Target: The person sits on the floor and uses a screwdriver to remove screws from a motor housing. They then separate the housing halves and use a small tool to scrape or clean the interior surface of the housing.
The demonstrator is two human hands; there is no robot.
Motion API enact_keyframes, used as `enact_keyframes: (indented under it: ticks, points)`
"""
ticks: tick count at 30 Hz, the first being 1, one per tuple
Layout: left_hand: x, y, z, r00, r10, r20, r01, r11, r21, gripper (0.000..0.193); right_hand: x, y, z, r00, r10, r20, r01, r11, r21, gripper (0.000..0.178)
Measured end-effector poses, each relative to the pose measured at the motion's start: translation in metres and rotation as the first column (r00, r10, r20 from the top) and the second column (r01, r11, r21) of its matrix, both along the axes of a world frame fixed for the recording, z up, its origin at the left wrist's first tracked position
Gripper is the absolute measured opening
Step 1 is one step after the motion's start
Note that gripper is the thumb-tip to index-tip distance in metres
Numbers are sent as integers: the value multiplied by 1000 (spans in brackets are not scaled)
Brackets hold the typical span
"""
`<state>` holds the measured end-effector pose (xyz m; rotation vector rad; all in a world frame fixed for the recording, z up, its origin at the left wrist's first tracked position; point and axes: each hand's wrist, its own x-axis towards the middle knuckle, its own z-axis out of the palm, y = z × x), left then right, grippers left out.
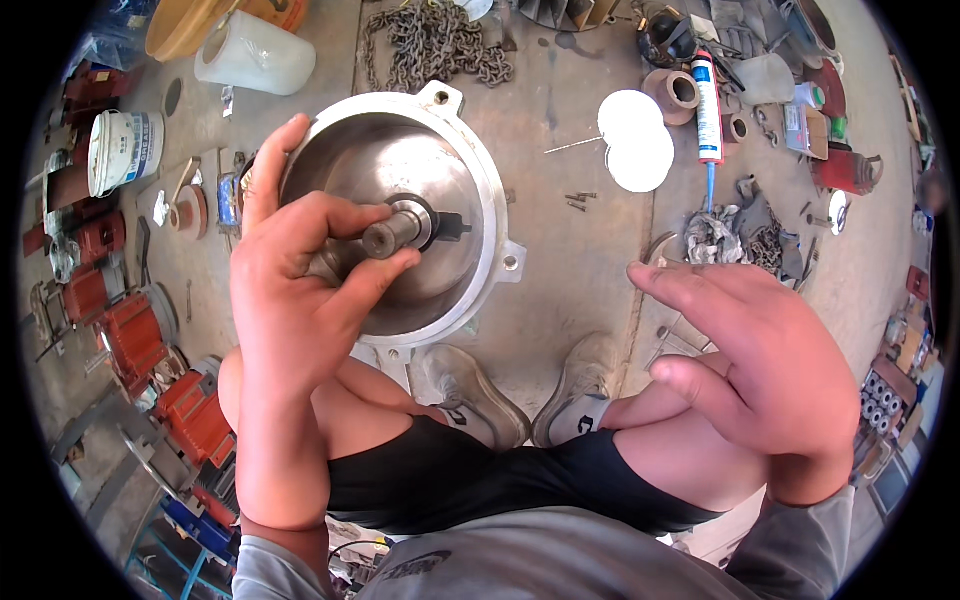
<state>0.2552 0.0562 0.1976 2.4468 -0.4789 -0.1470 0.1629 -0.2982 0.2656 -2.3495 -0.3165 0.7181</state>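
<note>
A round metal housing [493,190] with bolt lugs on its rim stands on the floor, its smooth bowl facing up. From its middle rises a short metal shaft [392,234], with a dark ring [431,222] around it lower down. My left hand [300,250] pinches the shaft between thumb and forefinger, while another finger stretches over the housing's left rim. My right hand [765,350] hovers above my right knee, thumb apart from the fingers, holding nothing. Part of the shaft's left side and the housing's left wall lie hidden behind my left hand.
A heap of chain [430,45] lies beyond the housing. Several small bolts [577,200], white discs [638,145] and a sealant tube [708,110] are to the right. A white bucket [125,152] and red metal parts [135,335] line the left. My shoes [475,395] are close in front.
</note>
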Motion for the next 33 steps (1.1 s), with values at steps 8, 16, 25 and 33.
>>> enact_keyframes:
  ticks: [8,16,25,33]
  points:
    - [5,-8,16,983,-177,56,169,978,121,38,2,2,4,999,47,-14,-48,998,-34,64]
    - [4,-4,9,988,-157,12,156,988,16,39,-4,7,6,999,43,-3,-43,998,-48,65]
    - [-8,-6,6,999,43,-29,-45,996,-73,39,-14,7,3,994,51,93,-49,999,-23,63]
    - [-7,-6,13,1000,25,-9,-25,1000,-15,36,-20,3,-5,997,49,66,-46,998,-50,63]
